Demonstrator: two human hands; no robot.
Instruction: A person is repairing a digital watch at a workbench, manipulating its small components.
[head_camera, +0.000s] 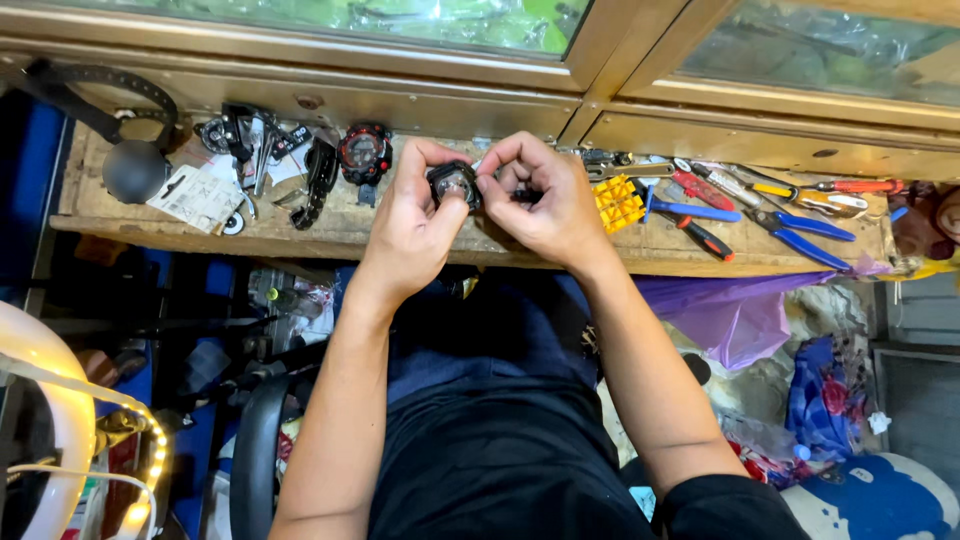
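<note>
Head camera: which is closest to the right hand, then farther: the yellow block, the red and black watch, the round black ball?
From the right hand:
1. Yellow block, just to its right.
2. Red and black watch, left, past the left hand.
3. Round black ball, far left on the bench.

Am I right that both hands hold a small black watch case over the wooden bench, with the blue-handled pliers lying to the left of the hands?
Not quite. The head view shows the blue-handled pliers lying to the right of the hands, not the left. The rest holds: the left hand and right hand hold a small black watch case over the wooden bench.
</note>
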